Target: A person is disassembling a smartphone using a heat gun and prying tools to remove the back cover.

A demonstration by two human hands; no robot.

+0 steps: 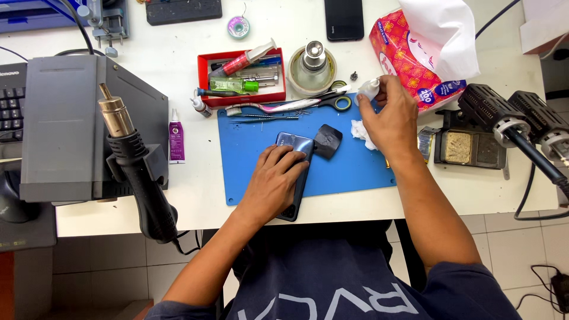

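1. Left hand [274,181] lies flat on a dark blue smartphone [294,155] on the blue work mat [355,172], its grip spread, pinning it.
2. Right hand [386,114] has its grip pinched on a small white bottle [368,89] above a tissue wad [359,130].
3. Judged step: cleaning prep; applying fluid calls for a steady tilt.

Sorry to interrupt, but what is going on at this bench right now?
A person sits at a white table. Their left hand presses a dark blue phone flat on a blue mat. Their right hand holds a small white bottle above the mat's far edge, near a crumpled white tissue.
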